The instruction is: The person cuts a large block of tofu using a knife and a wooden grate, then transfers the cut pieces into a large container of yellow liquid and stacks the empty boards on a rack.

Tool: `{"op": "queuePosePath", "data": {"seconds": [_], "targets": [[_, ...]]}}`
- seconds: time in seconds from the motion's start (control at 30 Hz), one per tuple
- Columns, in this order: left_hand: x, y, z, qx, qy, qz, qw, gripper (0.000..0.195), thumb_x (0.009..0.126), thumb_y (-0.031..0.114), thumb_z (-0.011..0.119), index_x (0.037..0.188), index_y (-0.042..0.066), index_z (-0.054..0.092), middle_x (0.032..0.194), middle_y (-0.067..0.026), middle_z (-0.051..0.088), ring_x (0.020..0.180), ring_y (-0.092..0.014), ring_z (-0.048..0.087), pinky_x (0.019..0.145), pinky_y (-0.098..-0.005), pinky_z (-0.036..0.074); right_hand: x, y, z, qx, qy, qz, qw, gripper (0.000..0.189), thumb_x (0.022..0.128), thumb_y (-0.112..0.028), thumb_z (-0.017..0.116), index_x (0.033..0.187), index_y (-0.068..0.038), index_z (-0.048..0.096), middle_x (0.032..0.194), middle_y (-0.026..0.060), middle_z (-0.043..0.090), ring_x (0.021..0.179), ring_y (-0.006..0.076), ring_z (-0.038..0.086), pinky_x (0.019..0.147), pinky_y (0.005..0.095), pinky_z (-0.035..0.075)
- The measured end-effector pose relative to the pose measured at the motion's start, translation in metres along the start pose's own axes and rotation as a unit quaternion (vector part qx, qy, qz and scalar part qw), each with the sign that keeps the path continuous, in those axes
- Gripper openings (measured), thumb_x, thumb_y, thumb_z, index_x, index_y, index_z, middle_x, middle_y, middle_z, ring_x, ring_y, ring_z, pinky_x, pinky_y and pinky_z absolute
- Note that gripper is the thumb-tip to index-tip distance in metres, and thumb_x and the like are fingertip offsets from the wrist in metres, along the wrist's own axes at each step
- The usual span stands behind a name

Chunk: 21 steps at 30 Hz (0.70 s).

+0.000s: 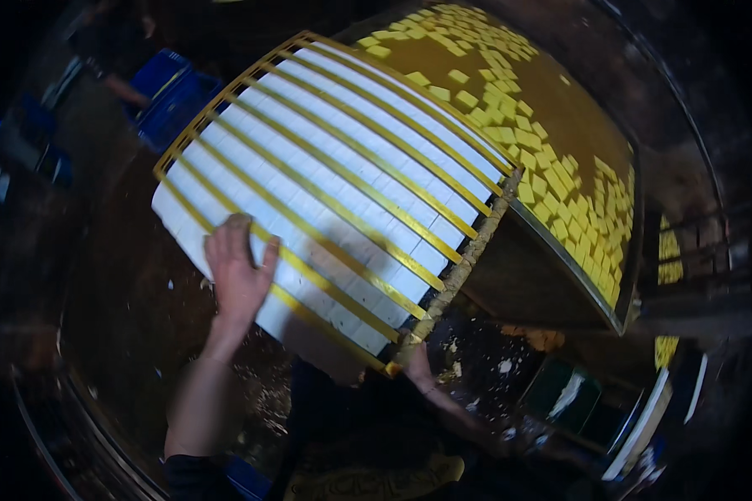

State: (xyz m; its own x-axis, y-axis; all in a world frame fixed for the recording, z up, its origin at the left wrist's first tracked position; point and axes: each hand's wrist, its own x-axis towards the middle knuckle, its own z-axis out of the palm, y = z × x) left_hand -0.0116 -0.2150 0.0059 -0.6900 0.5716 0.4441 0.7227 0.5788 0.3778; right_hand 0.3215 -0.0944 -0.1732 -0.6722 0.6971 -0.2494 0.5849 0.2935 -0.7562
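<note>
A large slatted rack (326, 235) with yellow slats lies over a sheet of white square blocks, perhaps tofu wrapped in cloth; it is tilted before me. My left hand (238, 263) rests on its near left part, fingers spread over a slat and the white blocks. At the near right corner, my right hand (415, 360) is mostly hidden under the rack's cord-wrapped edge bar (464, 269); how its fingers close there cannot be seen. Beyond the rack, many yellow blocks (529, 156) lie in a wide vat of brownish liquid (558, 119).
The vat's metal rim (564, 269) runs close along the rack's right side. A blue plastic crate (166, 94) stands at the upper left, with another person's hand (131, 94) at it. A dark green container (564, 394) is at the lower right. White scraps lie on the wet floor.
</note>
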Motion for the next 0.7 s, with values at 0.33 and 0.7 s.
{"op": "queuePosePath", "data": {"seconds": [0.33,0.7], "targets": [[0.198,-0.259,0.029,-0.217,-0.212,-0.130,0.944,0.066,0.094,0.041,0.059,0.135,-0.009,0.047,0.135,-0.0254,0.053,0.126,-0.036,0.049,0.106,-0.0349,0.036,0.006,-0.145,-0.046,0.556,0.208,0.198,0.780,0.043,0.102,-0.034,0.047,0.123,0.003,0.056,0.112,0.0067,0.062,0.100,0.0146,0.055,0.094,0.0301,0.043],[0.186,-0.130,-0.145,-0.431,-0.357,-0.081,0.825,0.031,0.098,0.021,0.054,0.121,0.001,0.051,0.097,-0.0117,0.064,0.083,-0.023,0.068,0.073,-0.0343,0.055,-0.088,-0.100,-0.021,0.372,0.376,0.094,0.844,0.033,0.103,-0.025,0.048,0.116,0.004,0.058,0.100,0.0006,0.061,0.093,0.0080,0.051,0.081,0.0251,0.045]]}}
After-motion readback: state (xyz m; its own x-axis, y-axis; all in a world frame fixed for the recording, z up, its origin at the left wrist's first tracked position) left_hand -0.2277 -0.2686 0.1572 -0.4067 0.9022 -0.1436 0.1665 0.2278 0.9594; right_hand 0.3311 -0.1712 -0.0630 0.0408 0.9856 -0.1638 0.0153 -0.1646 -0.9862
